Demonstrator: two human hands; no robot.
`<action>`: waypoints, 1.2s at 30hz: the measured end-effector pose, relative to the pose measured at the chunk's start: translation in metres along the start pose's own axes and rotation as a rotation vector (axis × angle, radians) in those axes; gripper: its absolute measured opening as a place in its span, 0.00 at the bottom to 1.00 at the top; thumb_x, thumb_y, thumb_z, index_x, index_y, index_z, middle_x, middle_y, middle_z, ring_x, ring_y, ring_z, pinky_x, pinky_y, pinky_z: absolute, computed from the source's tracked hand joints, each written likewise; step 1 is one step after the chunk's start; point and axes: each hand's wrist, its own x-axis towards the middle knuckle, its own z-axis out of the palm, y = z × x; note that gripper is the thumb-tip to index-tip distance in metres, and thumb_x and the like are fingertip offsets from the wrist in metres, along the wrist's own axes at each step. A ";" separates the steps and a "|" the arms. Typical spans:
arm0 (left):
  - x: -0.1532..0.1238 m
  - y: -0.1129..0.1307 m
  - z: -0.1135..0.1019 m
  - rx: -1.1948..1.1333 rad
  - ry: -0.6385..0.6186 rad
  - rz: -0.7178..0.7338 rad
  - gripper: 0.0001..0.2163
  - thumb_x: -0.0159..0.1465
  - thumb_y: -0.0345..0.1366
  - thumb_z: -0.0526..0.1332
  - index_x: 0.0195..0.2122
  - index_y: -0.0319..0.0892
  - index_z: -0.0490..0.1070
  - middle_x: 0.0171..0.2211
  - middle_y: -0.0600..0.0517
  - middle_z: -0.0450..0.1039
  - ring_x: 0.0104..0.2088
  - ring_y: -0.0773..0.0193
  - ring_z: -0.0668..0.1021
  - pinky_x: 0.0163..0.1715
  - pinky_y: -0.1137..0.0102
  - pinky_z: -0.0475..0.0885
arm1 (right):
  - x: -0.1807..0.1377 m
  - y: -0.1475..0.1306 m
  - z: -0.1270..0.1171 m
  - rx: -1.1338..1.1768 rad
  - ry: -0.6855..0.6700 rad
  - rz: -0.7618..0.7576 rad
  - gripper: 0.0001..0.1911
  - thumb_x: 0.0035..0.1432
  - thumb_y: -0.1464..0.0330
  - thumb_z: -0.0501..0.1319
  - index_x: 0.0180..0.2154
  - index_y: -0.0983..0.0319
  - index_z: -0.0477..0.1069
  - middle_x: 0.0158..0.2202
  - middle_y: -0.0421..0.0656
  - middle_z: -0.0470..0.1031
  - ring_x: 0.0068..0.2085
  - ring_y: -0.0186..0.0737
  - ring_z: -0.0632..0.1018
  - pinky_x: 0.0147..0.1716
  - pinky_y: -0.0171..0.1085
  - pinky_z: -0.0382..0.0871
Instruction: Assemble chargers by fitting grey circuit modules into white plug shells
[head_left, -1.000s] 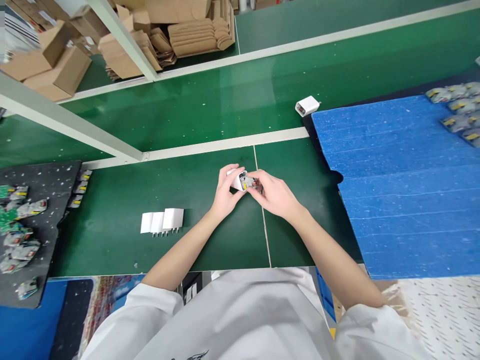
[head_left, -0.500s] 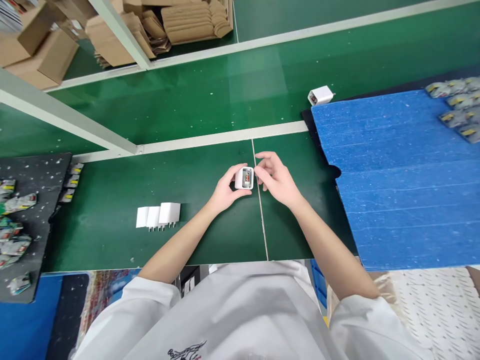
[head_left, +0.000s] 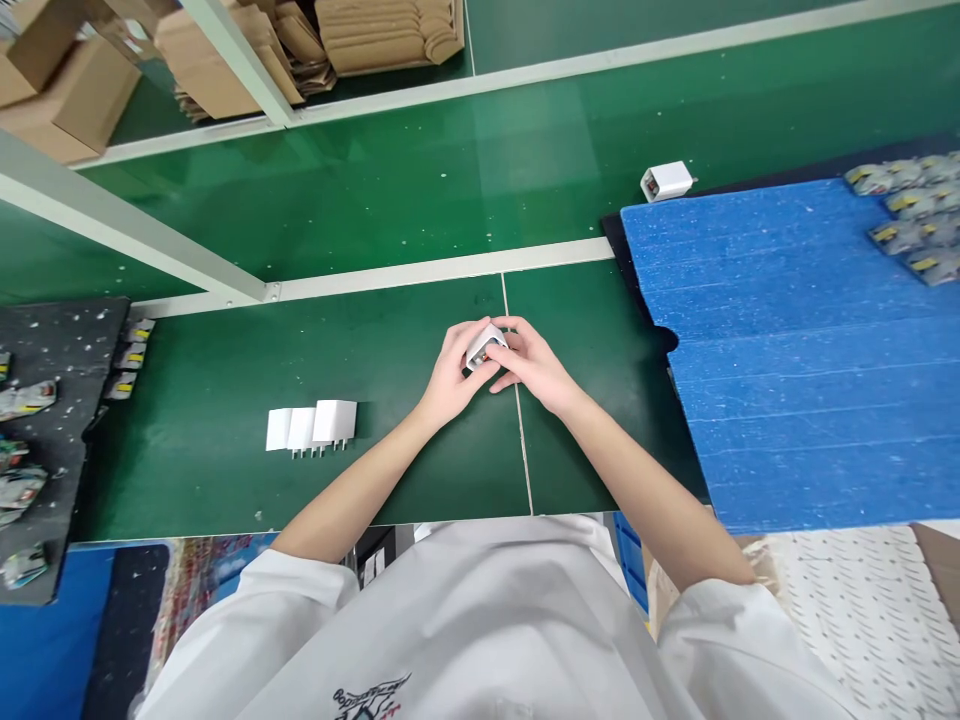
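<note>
A white charger housing (head_left: 480, 341), its open end showing parts inside, is held over the green bench (head_left: 420, 330). My left hand (head_left: 455, 375) is closed around its left side, with thumb below and fingers above. My right hand (head_left: 531, 366) grips the same housing from the right, its thumb lying at the open end. Fingers cover much of the housing. Left of my hands, three white chargers (head_left: 334, 422) stand in an overlapping row with their metal prongs toward me.
Another white charger (head_left: 667, 181) lies beyond the blue board (head_left: 810, 350) on the right. Circuit boards (head_left: 919, 205) sit on that board's far corner. At left, a black tray (head_left: 64, 420) carries more circuit boards. A white post (head_left: 150, 230) and stacked cardboard (head_left: 386, 35) stand behind.
My right hand has moved left onto the housing and now grips it. The housing has tilted, and its open end is partly covered by my thumb. The view has shifted slightly.
</note>
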 end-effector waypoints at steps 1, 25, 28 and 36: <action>0.000 0.002 0.000 -0.002 0.009 -0.023 0.28 0.67 0.59 0.60 0.64 0.51 0.68 0.55 0.43 0.71 0.55 0.54 0.78 0.53 0.59 0.78 | 0.001 0.003 0.002 0.013 0.019 -0.003 0.27 0.54 0.55 0.71 0.50 0.55 0.64 0.43 0.41 0.75 0.41 0.38 0.80 0.27 0.32 0.82; 0.007 0.017 -0.010 -0.106 -0.002 -0.074 0.11 0.66 0.43 0.61 0.46 0.45 0.74 0.45 0.48 0.79 0.44 0.58 0.82 0.42 0.66 0.80 | -0.004 -0.006 -0.004 -0.512 0.064 -0.007 0.23 0.49 0.66 0.61 0.49 0.57 0.63 0.41 0.43 0.76 0.36 0.40 0.77 0.20 0.33 0.76; 0.004 0.019 -0.007 -0.072 0.017 -0.033 0.12 0.68 0.42 0.58 0.47 0.45 0.74 0.46 0.47 0.78 0.45 0.58 0.81 0.43 0.65 0.79 | -0.006 -0.006 -0.003 -0.571 0.060 -0.051 0.22 0.50 0.66 0.59 0.49 0.57 0.63 0.40 0.43 0.75 0.36 0.40 0.77 0.23 0.34 0.75; 0.001 0.016 -0.007 -0.074 -0.015 -0.019 0.13 0.69 0.41 0.58 0.51 0.46 0.77 0.47 0.46 0.77 0.47 0.57 0.80 0.47 0.62 0.78 | -0.008 -0.003 0.000 -0.620 0.090 -0.098 0.20 0.49 0.66 0.57 0.46 0.57 0.61 0.39 0.42 0.75 0.36 0.42 0.76 0.31 0.41 0.76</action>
